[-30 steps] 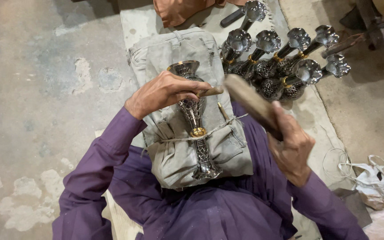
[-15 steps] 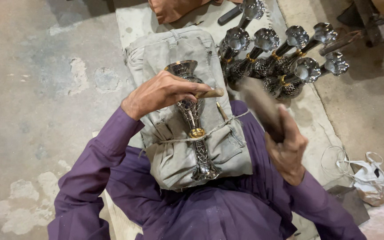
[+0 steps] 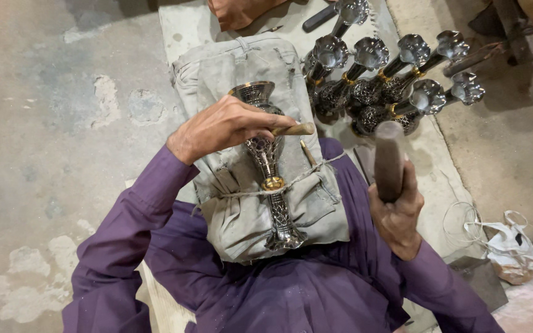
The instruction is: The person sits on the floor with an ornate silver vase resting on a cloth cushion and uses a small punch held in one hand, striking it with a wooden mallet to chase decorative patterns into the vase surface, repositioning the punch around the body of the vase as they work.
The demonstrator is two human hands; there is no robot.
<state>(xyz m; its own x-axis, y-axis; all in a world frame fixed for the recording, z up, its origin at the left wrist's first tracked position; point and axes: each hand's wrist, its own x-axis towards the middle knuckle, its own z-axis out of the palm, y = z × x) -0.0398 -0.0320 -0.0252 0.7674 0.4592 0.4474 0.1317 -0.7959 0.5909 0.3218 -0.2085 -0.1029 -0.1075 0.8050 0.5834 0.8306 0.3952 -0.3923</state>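
The left hand [image 3: 226,126] is clenched around a thin tool [image 3: 294,129] with a wooden end, whose tip sticks out past the fingers to the right. Directly under this hand lies a metal vase [image 3: 269,166], on its side, its flared mouth just beyond the knuckles and its foot well below the wrist, toward the person's body. The vase has a dark, patterned surface and a brass ring around its narrow middle. It rests on a grey cloth pad [image 3: 248,68] laid over the person's lap, and a string [image 3: 313,172] runs across pad and vase just below the brass ring.

The right hand [image 3: 396,213] is to the right of the pad, apart from the vase, and grips a wooden mallet [image 3: 388,157] that stands nearly upright above the fist. Its head is blurred, so its exact shape is hard to tell.

Beyond the mallet, above the right hand, a cluster of about 8 similar vases [image 3: 390,80] lies on the floor, mouths pointing away. To the right of the right hand and lower, a white bag [image 3: 513,246] sits on the floor. Purple sleeves [image 3: 131,234] cover both arms.
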